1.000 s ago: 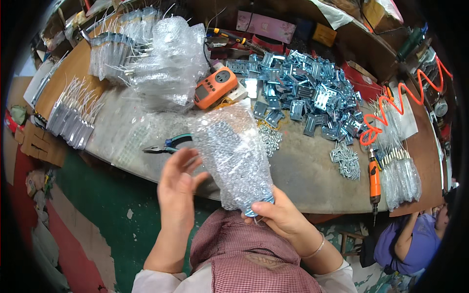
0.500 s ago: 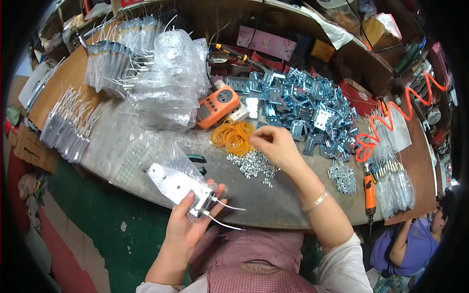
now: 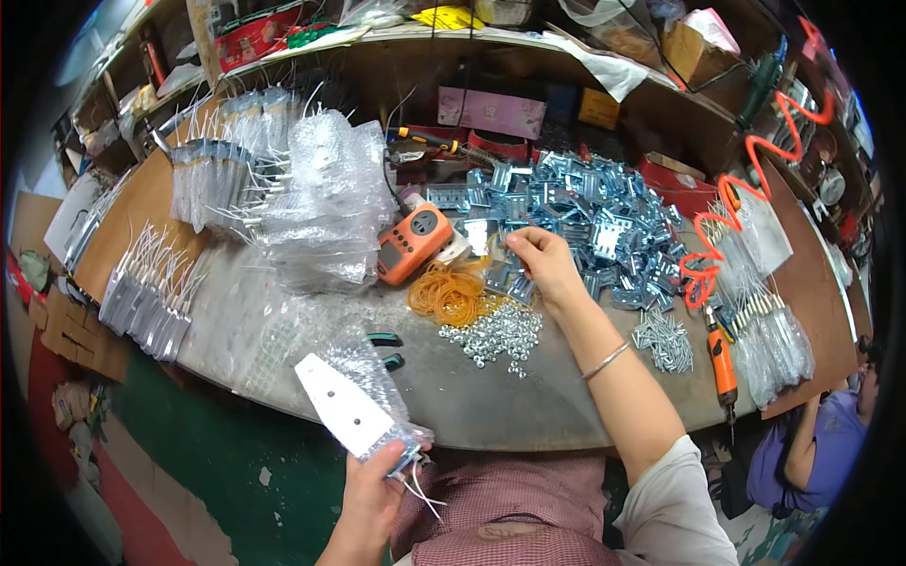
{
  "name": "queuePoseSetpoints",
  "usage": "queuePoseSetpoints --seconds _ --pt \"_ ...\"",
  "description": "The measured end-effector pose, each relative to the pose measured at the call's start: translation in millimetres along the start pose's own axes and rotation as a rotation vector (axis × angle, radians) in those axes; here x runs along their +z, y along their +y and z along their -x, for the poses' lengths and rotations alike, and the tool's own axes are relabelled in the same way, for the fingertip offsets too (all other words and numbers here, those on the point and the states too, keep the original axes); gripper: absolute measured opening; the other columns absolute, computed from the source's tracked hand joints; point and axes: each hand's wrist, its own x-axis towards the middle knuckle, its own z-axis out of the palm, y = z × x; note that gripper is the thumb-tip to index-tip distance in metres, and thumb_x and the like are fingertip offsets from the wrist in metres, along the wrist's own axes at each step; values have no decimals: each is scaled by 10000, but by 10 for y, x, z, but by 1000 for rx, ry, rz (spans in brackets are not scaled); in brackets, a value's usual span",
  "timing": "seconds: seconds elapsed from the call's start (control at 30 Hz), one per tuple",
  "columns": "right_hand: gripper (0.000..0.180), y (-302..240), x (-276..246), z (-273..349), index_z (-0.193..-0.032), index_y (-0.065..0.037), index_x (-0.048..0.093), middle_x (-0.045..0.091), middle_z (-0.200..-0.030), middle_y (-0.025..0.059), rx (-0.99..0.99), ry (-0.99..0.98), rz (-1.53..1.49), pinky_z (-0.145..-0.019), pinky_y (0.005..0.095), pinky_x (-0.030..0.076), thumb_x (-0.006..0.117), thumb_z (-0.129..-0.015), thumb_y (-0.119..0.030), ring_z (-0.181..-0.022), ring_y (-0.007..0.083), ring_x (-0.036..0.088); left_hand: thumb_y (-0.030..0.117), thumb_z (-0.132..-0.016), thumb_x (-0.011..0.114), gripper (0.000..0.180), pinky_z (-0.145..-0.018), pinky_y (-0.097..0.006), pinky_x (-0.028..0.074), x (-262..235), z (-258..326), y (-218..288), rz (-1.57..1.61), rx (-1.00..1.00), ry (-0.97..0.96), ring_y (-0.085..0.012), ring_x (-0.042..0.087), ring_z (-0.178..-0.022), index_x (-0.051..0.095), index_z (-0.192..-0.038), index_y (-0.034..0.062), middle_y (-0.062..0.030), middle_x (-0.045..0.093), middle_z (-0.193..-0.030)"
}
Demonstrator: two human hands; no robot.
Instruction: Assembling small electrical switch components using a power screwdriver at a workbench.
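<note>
My left hand (image 3: 376,491) is closed around the lower end of a flat white plate (image 3: 344,407) with dark holes, partly wrapped in bubble wrap (image 3: 373,368). White wires (image 3: 420,491) trail from its lower end. My right hand (image 3: 549,269) is raised over the bench, thumb and fingertips pinched together. A thin amber strand, apparently a rubber band (image 3: 492,247), hangs faintly from the pinch. Below and left lies the pile of orange rubber bands (image 3: 444,296), beside a heap of small metal nuts (image 3: 493,334).
Blue-silver metal brackets (image 3: 604,203) are heaped behind my right hand. Screws (image 3: 662,341) and an orange power screwdriver (image 3: 721,368) with a coiled hose lie right. An orange meter (image 3: 415,243), bubble-wrapped packs (image 3: 321,203) and green-handled pliers (image 3: 385,340) are left. Another person (image 3: 813,453) sits far right.
My right hand has lifted away from the rubber bands, with a faint strand at its fingers. My left hand has lowered and turned the wrapped plate, showing its white face.
</note>
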Motion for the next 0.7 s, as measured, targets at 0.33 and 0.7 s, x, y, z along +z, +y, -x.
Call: queuePoseSetpoints --seconds 0.33,0.7 --pt "188 -297 -30 906 -957 0 637 604 -839 90 -369 -225 279 -714 309 466 649 -804 -109 -779 164 579 21 -696 701 573 -903 -324 430 774 -334 226 -656 478 -480 -157 543 -1039 464 -1217 -9 -89 573 -1123" --pt "287 111 -433 590 -1047 0 646 678 -923 89 -40 -237 180 -784 239 465 643 -847 -206 -839 95 591 67 -690 732 594 -829 -358 526 1098 -1326 -165 -315 -114 -683 -230 618 -949 470 -1219 -9 -109 601 -1071"
